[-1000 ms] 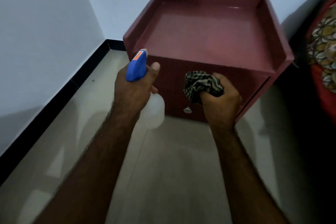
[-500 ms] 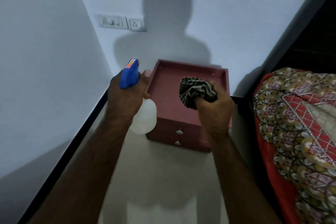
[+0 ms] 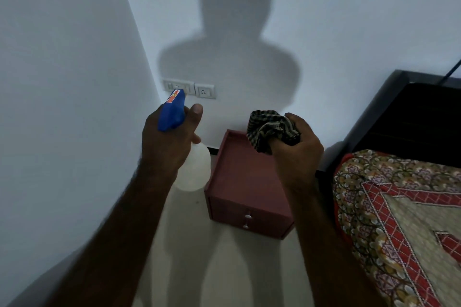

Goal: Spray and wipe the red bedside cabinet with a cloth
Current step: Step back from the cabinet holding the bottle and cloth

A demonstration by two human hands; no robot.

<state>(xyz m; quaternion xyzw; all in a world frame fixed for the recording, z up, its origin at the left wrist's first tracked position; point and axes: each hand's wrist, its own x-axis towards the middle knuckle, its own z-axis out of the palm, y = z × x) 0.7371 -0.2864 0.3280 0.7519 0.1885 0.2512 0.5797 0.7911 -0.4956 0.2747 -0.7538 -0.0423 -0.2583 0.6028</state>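
Two hands are up in front of the person, held apart with a gap between them. The left hand [image 3: 167,144] is wrapped round the neck of one bottle [image 3: 195,169], whose blue spray head [image 3: 172,114] sticks up above the knuckles, thumb raised beside it; the pale body hangs below the palm. The right hand [image 3: 296,154] grips one checked cloth [image 3: 272,129], bunched into a wad above the fingers.

Below and between them stands the one red cabinet [image 3: 239,182], on the floor [image 3: 224,269] against the back wall, with the bed [image 3: 399,219] close on its right. Its top has a raised rim, and two small knobs [image 3: 248,215] sit one above the other on its front. The right hand and cloth cover the back right part of its top; the bottle hangs just left of it.

On the wall behind are two plates side by side, a switch plate [image 3: 178,87] and a socket [image 3: 205,90], the spray head hiding part of the first. One shadow [image 3: 237,45] of the person falls on that wall. A dark headboard [image 3: 411,119] rises behind the patterned bedcover.
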